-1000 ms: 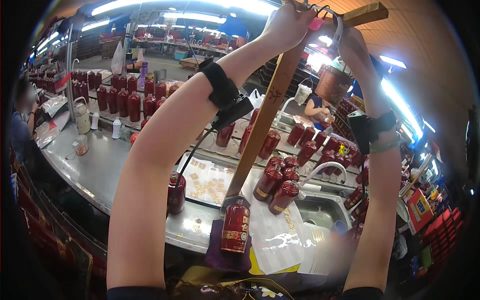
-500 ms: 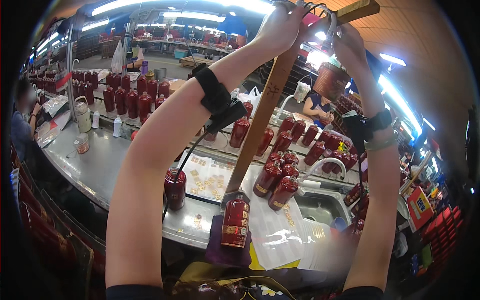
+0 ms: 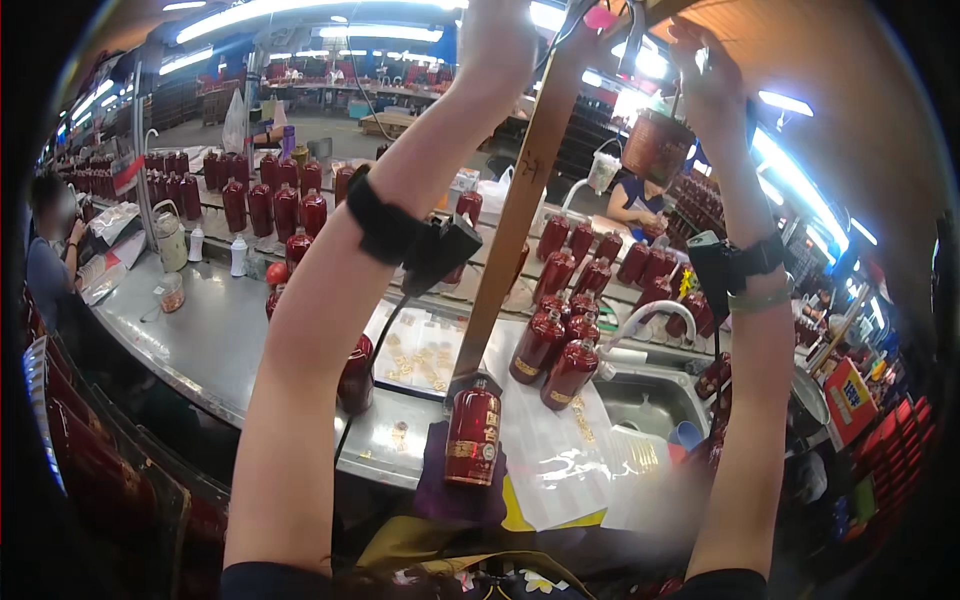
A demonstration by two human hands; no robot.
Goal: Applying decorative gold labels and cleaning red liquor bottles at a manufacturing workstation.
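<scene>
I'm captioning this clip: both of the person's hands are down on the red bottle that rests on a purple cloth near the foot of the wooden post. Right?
Not quite: in the head view, the left hand and right hand are raised, either side of the upper wooden post. The red bottle does rest on a purple cloth near its foot.

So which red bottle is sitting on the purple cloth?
The red bottle at the foot of the wooden post. It has purple cloth under it; the bottles clustered to its right have white sheets instead.
</scene>
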